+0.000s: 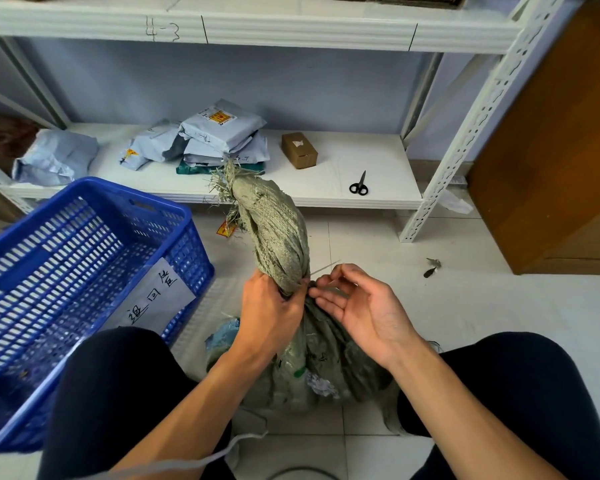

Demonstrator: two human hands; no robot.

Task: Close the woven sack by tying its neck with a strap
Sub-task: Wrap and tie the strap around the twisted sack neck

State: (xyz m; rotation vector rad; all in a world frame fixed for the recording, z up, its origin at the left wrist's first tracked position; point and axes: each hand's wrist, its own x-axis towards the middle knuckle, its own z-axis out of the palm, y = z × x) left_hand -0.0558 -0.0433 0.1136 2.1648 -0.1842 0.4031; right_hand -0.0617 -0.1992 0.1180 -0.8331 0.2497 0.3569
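Note:
A grey-green woven sack (312, 362) stands on the floor between my knees, its gathered neck (278, 237) twisted upright with frayed ends at the top. My left hand (271, 313) grips the neck at its narrowest point. A thin pale strap (324, 269), like a zip tie, goes round that point, and its free end sticks out to the right. My right hand (357, 306) is palm up beside the neck, its fingertips pinching the strap close to the sack.
A blue plastic crate (84, 265) with a paper label stands at my left. The low white shelf (378, 168) ahead carries grey mail bags (219, 133), a small cardboard box (299, 150) and black scissors (359, 185). A brown cabinet (555, 150) stands on the right.

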